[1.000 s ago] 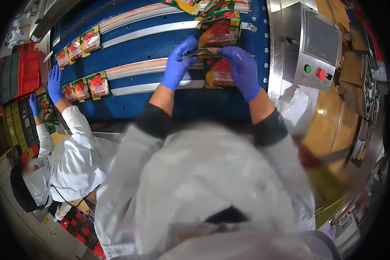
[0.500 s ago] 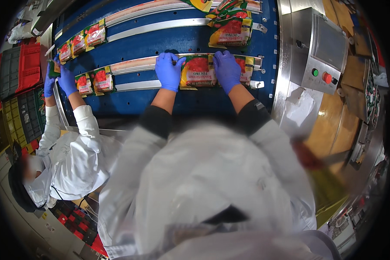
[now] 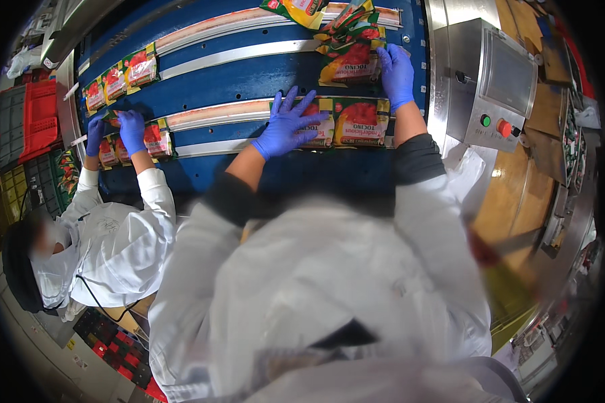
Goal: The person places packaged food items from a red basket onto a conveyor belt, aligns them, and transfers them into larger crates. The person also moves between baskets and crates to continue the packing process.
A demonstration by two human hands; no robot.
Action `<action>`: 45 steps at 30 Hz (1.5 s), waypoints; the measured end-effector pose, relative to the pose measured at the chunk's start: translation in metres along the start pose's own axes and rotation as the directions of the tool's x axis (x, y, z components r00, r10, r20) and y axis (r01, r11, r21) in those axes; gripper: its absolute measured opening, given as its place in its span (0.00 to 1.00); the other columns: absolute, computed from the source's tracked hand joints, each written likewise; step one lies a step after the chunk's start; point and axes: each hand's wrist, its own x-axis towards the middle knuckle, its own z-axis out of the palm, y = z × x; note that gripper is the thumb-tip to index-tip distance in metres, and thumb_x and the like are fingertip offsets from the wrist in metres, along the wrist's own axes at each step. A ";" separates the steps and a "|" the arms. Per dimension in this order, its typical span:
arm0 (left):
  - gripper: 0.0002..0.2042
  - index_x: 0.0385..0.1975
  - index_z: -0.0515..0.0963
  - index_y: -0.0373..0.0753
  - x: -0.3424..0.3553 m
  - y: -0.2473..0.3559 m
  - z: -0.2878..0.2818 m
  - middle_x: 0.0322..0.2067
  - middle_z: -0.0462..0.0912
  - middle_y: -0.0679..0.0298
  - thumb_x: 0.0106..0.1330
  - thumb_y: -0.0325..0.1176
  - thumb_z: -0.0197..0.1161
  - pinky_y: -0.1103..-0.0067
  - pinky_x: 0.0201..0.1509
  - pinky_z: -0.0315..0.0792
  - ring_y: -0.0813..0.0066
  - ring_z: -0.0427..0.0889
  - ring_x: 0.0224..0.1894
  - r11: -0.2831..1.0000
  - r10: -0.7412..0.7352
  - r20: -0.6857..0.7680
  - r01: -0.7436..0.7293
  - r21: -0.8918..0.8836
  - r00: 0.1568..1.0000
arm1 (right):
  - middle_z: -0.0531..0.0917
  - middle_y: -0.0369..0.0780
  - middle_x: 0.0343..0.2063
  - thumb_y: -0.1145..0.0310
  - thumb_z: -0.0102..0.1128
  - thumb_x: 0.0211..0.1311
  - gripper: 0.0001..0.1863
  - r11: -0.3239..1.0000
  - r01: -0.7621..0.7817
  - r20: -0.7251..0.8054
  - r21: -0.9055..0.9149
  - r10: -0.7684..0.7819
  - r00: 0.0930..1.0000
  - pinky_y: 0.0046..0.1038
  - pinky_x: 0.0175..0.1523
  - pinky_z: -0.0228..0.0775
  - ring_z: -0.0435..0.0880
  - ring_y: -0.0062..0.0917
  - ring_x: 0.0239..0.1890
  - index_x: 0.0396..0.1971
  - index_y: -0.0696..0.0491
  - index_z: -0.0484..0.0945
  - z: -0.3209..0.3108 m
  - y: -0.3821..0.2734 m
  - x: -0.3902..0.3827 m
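My left hand (image 3: 290,125), in a blue glove, has its fingers spread over a red, yellow and green food packet (image 3: 323,127) on the near metal bar. A second such packet (image 3: 361,123) lies flat to its right on that bar. Farther back is a heap of packets (image 3: 349,62), some crumpled and overlapping. My right hand (image 3: 398,77), gloved too, reaches to the heap's right edge. Its fingers are stretched out, with the tips against the packets.
Blue machine bed (image 3: 228,79) with pale sealing bars runs across. At left a co-worker's gloved hands (image 3: 132,131) handle a packet beside several others; more packets (image 3: 114,79) lie on the far bar. A control box (image 3: 501,84) with buttons stands at right.
My right hand has left the near row and moved up to the heap's right edge. My left hand has shifted right onto the packet, fingers spreading. The co-worker's hands have moved down to the near row.
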 end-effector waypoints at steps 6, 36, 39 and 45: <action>0.41 0.68 0.55 0.42 0.011 -0.011 -0.025 0.69 0.51 0.54 0.53 0.28 0.69 0.66 0.71 0.50 0.58 0.51 0.71 0.535 -0.458 -0.263 0.027 -0.844 0.849 | 0.82 0.41 0.37 0.78 0.54 0.54 0.14 0.925 0.373 0.074 0.080 -0.378 0.923 0.33 0.42 0.75 0.82 0.37 0.39 0.41 0.49 0.78 -0.018 -0.085 -0.042; 0.26 0.62 0.68 0.58 -0.076 -0.068 -0.020 0.68 0.56 0.58 0.62 0.51 0.56 0.54 0.72 0.34 0.47 0.45 0.71 0.976 -0.216 -0.053 0.215 -0.020 0.975 | 0.83 0.43 0.33 0.47 0.58 0.59 0.25 0.987 -0.146 0.142 -0.062 0.154 0.978 0.40 0.40 0.73 0.82 0.42 0.37 0.52 0.44 0.69 0.010 -0.124 -0.004; 0.23 0.58 0.73 0.58 -0.063 -0.073 -0.025 0.66 0.59 0.57 0.60 0.45 0.63 0.56 0.72 0.41 0.45 0.48 0.70 0.964 -0.240 -0.124 0.221 -0.150 0.963 | 0.83 0.46 0.35 0.46 0.55 0.61 0.25 0.987 -0.023 0.245 -0.160 0.062 0.967 0.40 0.41 0.73 0.82 0.45 0.39 0.52 0.45 0.70 0.002 -0.060 0.026; 0.29 0.58 0.71 0.41 0.036 0.001 -0.063 0.60 0.67 0.53 0.53 0.31 0.70 0.69 0.65 0.62 0.59 0.67 0.62 0.690 -0.462 -0.310 0.117 -0.714 0.831 | 0.82 0.43 0.29 0.60 0.54 0.62 0.08 0.995 0.081 0.045 -0.064 -0.078 0.996 0.39 0.34 0.73 0.82 0.41 0.33 0.36 0.47 0.76 0.000 -0.117 -0.019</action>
